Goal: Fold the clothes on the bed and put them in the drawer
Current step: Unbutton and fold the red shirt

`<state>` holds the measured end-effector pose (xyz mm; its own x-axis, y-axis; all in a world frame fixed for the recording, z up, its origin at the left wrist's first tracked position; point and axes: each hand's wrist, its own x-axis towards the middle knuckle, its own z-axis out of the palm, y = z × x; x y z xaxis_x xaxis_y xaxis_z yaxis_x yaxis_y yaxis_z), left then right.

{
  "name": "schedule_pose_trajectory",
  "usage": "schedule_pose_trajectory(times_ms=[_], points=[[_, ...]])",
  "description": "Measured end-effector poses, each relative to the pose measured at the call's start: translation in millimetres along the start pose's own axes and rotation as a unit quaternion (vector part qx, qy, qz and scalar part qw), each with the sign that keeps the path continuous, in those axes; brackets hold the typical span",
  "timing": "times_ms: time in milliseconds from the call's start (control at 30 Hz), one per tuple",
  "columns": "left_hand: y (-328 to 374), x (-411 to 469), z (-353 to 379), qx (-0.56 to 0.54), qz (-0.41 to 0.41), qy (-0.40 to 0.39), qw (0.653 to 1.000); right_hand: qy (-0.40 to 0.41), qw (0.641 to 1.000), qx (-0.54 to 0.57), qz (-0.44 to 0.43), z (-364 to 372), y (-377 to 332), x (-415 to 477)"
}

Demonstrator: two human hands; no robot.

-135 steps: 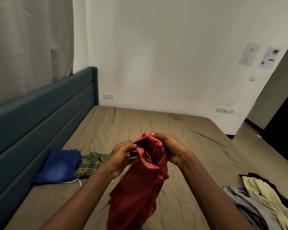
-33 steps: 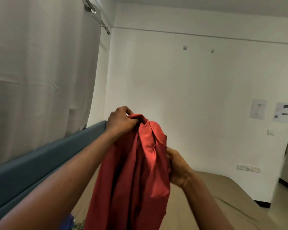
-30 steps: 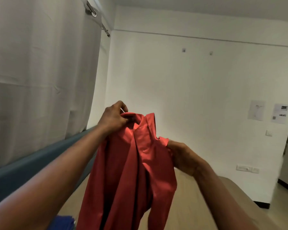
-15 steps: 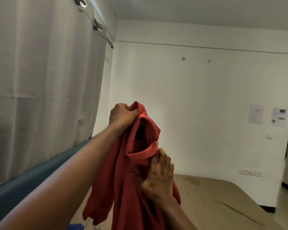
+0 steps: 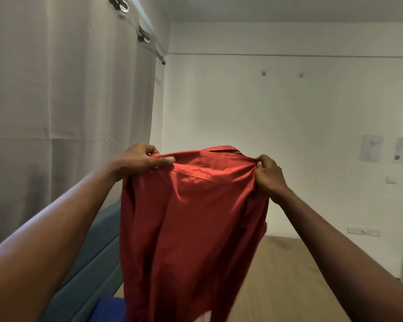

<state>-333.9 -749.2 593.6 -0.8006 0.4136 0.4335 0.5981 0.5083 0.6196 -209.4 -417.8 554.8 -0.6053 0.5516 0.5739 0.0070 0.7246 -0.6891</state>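
A red shirt (image 5: pixel 191 219) hangs spread out in the air in front of me, its back towards me and its collar at the top. My left hand (image 5: pixel 142 160) pinches the shirt's left shoulder. My right hand (image 5: pixel 269 173) grips the right shoulder. The shirt's lower part drops out of view at the bottom edge. The bed (image 5: pixel 286 282) with its tan sheet lies below and behind the shirt. No drawer is in view.
A blue folded garment (image 5: pixel 108 310) shows at the bottom, beside the teal padded headboard (image 5: pixel 89 259). A pale curtain (image 5: pixel 63 108) hangs on the left. A white wall with papers (image 5: pixel 370 148) and a socket strip (image 5: pixel 363 231) is behind the bed.
My hands have moved apart along the shirt's top, stretching it flat between the shoulders. Half a second ago it hung bunched from my left hand, with my right hand lower on the collar.
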Motion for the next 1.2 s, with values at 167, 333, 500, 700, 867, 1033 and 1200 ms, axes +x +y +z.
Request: schedule_pose_trajectory(times_ms=[167,333,500,700,867,1033,1200], points=[[-21,-38,-15,0.023,0.063,0.111,0.992,-0.117,0.956,-0.193,-0.187,-32,-19,-34],[-23,-83,-21,-0.014,0.037,0.012,0.999,-0.142,0.934,-0.231,-0.233,-68,1,-38],[-6,-143,0,-0.077,-0.031,-0.117,0.99,-0.002,0.968,-0.203,-0.145,-117,42,-89],[25,-199,51,-0.174,-0.076,-0.177,0.966,-0.055,0.995,-0.075,0.033,-148,99,-167],[20,-210,50,-0.196,-0.053,-0.219,0.954,-0.124,0.987,-0.097,0.018,-198,101,-201],[17,-226,50,-0.097,-0.068,-0.379,0.918,-0.294,0.951,0.004,0.097,-231,101,-218],[24,-248,54,-0.037,-0.095,-0.459,0.882,-0.349,0.915,0.085,0.184,-253,100,-234]])
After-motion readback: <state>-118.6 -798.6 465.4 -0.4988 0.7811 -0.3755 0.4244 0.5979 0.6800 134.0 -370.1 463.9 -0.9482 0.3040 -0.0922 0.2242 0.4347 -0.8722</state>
